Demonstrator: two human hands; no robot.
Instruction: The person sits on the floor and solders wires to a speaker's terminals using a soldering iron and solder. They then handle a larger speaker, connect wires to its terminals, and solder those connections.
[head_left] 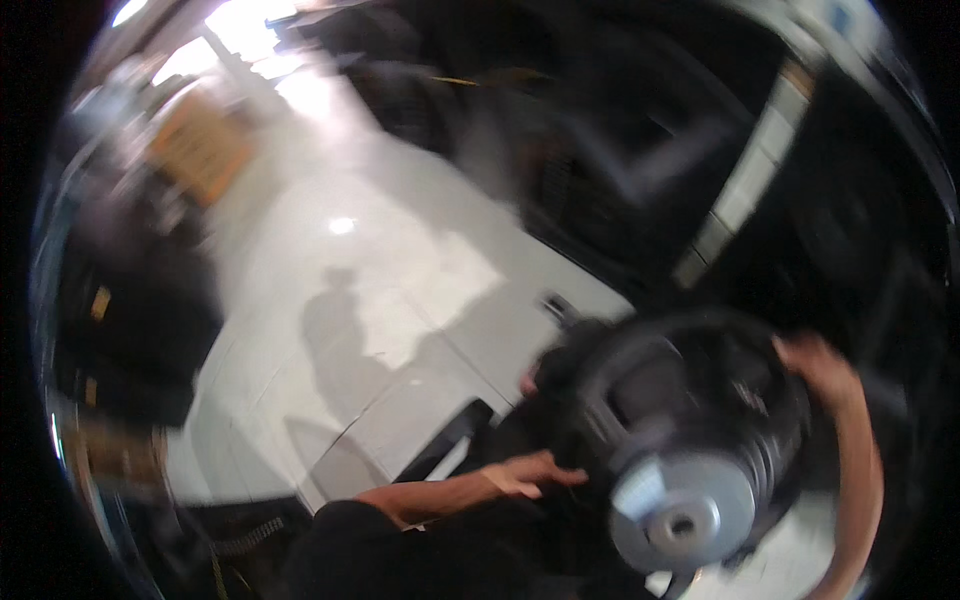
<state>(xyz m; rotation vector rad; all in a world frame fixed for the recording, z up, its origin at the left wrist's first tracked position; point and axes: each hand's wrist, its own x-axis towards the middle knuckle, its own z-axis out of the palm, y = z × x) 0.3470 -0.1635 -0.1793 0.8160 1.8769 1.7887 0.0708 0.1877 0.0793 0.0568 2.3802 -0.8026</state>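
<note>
A large loudspeaker driver (690, 400) is in front of me at the lower right, its round silver magnet end (715, 515) turned toward me and its black ribbed frame behind. My right hand (815, 370) is at the far right of the driver's rim, fingers curled over the edge. To the left of the driver, my left hand (530, 475) has its fingers stretched out close to the black frame. Whether those fingertips touch it I cannot tell. Motion smears both hands somewhat.
Pale tiled floor (380, 300) runs from my left toward a bright opening. Large black cabinets (640, 130) stand along the far right side. An orange-brown carton (200, 150) is at the far left, above dark boxes (140, 330). A dark curved bar (450, 435) lies near my left forearm.
</note>
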